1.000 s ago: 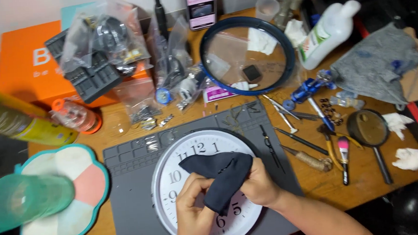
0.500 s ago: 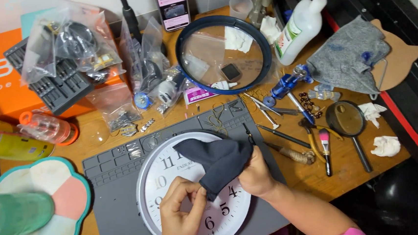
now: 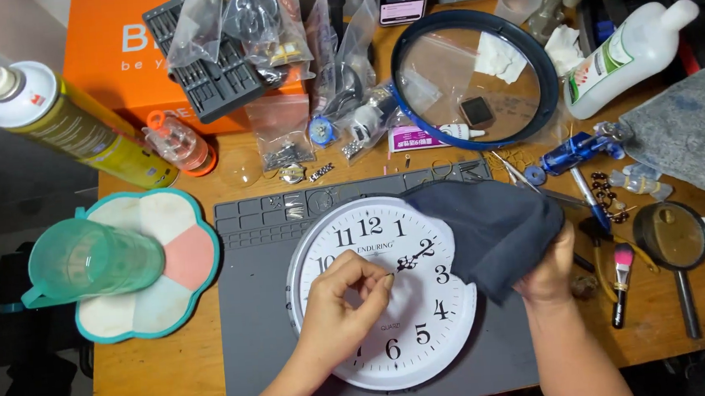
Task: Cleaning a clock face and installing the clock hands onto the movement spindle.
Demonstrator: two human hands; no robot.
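Observation:
A round white wall clock (image 3: 415, 326) lies face up on a grey work mat (image 3: 257, 312), with no cover over its dial. My left hand (image 3: 343, 306) rests on the dial's left half, thumb and fingers pinched together just left of the clock hands. My right hand (image 3: 549, 271) holds a dark blue cloth (image 3: 491, 225) at the clock's right edge; the cloth drapes over the rim and hides most of the hand.
A blue-rimmed round clock cover (image 3: 476, 78) lies behind the mat. A green plastic jug (image 3: 92, 262) stands on a flower-shaped tray (image 3: 183, 259) at left, near a yellow spray can (image 3: 75, 126). Tools, a magnifier (image 3: 674, 242) and a white bottle (image 3: 628, 59) crowd the right.
The dark cloth has moved off the middle of the dial to the clock's right edge with my right hand. My left hand has shifted up onto the dial. The camera has moved closer.

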